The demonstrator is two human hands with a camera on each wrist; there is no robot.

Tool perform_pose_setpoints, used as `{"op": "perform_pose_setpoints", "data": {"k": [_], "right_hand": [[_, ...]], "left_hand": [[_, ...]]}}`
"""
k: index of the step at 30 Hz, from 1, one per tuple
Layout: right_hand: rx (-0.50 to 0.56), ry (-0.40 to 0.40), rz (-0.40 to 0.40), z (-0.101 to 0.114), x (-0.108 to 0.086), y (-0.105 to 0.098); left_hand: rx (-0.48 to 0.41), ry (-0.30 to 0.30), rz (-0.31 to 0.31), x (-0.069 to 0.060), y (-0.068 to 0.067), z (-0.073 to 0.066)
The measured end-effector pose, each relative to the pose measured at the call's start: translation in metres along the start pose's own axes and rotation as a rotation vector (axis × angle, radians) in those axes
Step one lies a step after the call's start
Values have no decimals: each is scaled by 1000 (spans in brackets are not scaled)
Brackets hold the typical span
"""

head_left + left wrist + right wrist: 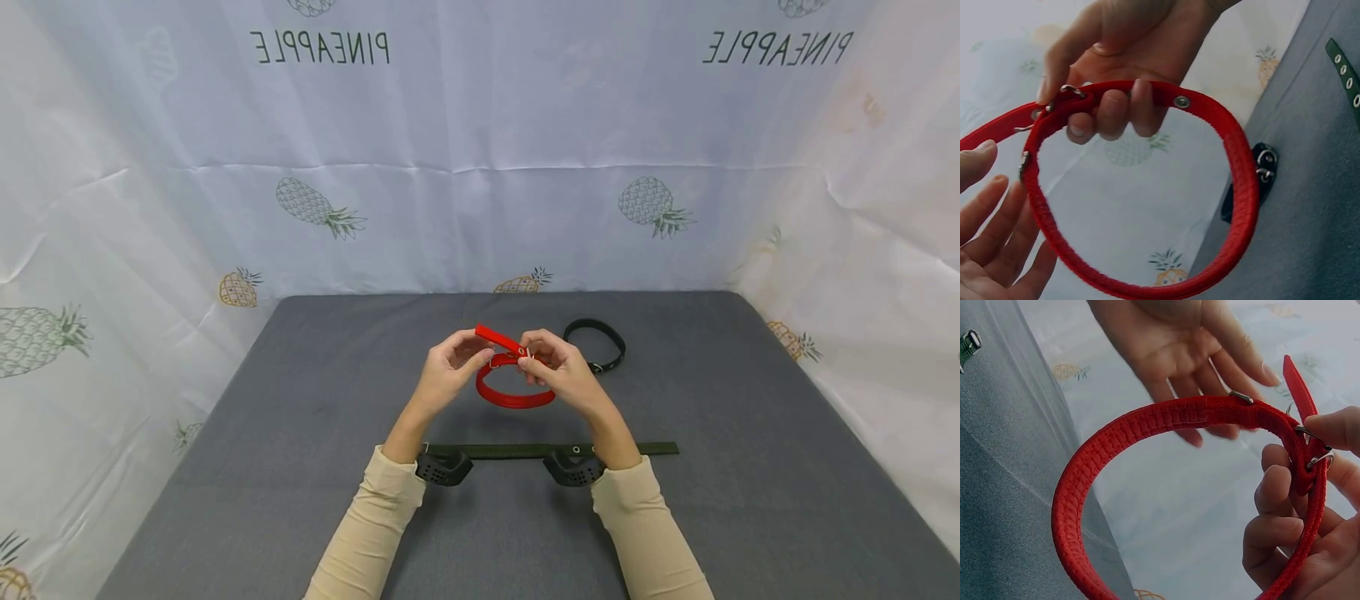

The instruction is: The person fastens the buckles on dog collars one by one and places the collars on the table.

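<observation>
A red collar (514,402) is held up over the table, fastened into a loop with its free end (491,336) sticking out to the left. My right hand (564,373) grips it at the metal buckle (1319,459), thumb pressing on the buckle and fingers curled under the band. Beside the free end is my left hand (444,377), its fingers loosely extended near the loop. In the right wrist view the left thumb (1254,362) sits close to the strap's tip, and the left fingers pass behind the band. Whether they touch it, I cannot tell.
On the grey table (315,517), a black collar (619,343) lies looped behind my right hand. A green strap (517,452) with metal eyelets lies straight across, under my wrists. White curtains with pineapple prints (450,225) hang behind the table and at both sides.
</observation>
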State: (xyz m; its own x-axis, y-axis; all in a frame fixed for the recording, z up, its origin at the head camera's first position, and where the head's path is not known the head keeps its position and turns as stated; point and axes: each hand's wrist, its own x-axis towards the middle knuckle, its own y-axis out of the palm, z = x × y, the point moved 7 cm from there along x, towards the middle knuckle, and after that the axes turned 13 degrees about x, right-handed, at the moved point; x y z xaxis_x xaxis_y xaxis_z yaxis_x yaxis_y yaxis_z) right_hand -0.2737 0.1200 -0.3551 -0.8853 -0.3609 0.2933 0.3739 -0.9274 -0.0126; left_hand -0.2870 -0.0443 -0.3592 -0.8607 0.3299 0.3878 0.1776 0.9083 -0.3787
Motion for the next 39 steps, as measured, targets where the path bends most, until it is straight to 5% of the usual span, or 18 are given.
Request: {"op": "perform_pose_setpoints", "data": {"k": [8, 22, 28, 39], "right_hand": [[9, -36, 33, 1, 0, 2], [25, -28, 62, -1, 0, 5], [133, -15, 32, 0, 1, 6], [187, 15, 24, -8, 3, 6]], "left_hand": [[-30, -11, 86, 0, 13, 3], [-110, -4, 88, -1, 22, 3], [-127, -8, 97, -2, 28, -3], [-193, -74, 99, -3, 30, -9]]}}
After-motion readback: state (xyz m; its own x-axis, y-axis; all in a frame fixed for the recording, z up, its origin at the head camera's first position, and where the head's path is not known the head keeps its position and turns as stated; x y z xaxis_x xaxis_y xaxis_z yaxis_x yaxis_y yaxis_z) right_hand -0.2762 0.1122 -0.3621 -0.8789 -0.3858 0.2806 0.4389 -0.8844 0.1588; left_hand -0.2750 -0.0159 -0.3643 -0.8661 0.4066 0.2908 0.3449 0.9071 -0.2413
